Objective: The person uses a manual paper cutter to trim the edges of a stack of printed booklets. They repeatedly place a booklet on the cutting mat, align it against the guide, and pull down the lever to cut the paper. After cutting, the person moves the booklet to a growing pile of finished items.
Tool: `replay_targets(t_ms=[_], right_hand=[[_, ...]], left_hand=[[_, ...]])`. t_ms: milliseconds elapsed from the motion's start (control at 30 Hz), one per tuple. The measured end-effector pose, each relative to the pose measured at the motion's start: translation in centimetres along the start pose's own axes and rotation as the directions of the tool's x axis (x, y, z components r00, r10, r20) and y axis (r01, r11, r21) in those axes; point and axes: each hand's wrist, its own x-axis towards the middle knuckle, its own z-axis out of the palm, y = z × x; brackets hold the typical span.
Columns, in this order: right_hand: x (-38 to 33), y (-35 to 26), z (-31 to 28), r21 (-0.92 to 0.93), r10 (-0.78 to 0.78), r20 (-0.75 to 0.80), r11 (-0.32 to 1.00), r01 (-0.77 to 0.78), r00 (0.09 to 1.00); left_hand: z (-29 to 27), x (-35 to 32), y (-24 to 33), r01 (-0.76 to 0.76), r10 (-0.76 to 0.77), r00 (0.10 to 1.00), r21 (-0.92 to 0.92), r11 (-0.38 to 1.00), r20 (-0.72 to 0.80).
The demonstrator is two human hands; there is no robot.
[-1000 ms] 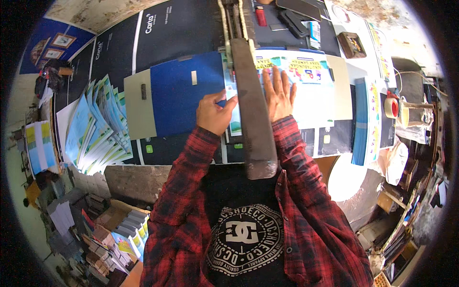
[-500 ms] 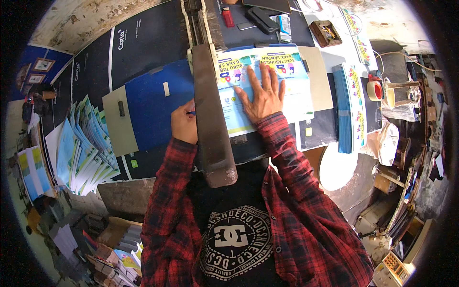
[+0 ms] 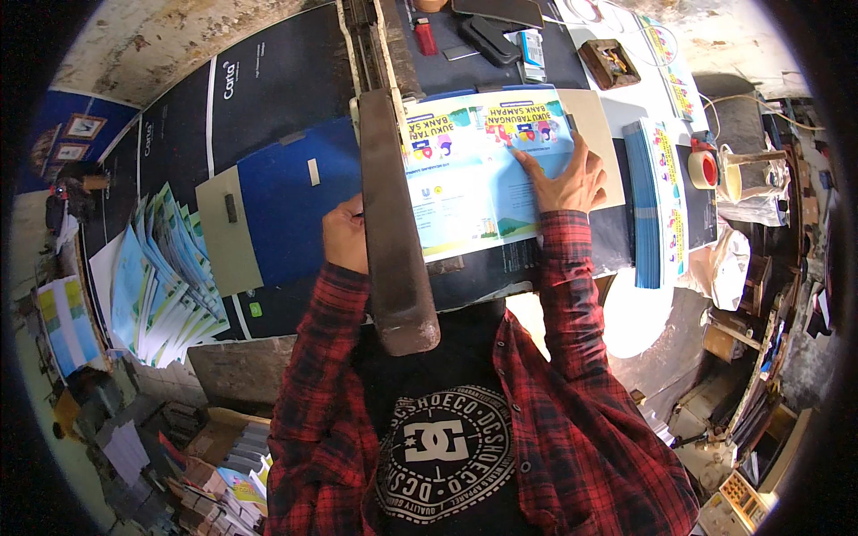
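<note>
The printed sheet (image 3: 474, 201) lies over the bench (image 3: 286, 89), reaching the long brown arm (image 3: 398, 241). It looks light, bendable, perhaps slick (easily creased, too), so its edges seem the best hold. The right hand (image 3: 572, 179), thumb spread from fingers, is at its right edge; the left hand (image 3: 346, 237) is partly hidden, its grip impossible to tell.

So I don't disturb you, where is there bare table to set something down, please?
The black tabletop is bare beyond the blue board, left of the brown bar. It's crowded at left with fanned papers, at right with the box and paper stack.
</note>
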Motion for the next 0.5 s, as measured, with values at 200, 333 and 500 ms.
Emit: replay_targets(t_ms=[200, 333, 500], right_hand=[[0.2, -0.2, 0.0, -0.014, -0.020, 0.009, 1.000, 0.020, 1.000], [0.0, 0.1, 0.4, -0.039, -0.047, -0.009, 0.998, 0.046, 0.999], [-2.0, -0.7, 2.4, -0.044, -0.368, -0.040, 0.929, 0.366, 0.929]], left_hand=[[0.3, 0.1, -1.9, -0.111, 0.113, 0.994, -0.129, 0.985, 0.007], [0.3, -0.5, 1.2, 0.107, -0.113, 0.993, -0.126, 0.986, -0.039], [-1.1, -0.1, 1.1, 0.157, -0.162, 0.985, 0.079, 0.984, 0.066]])
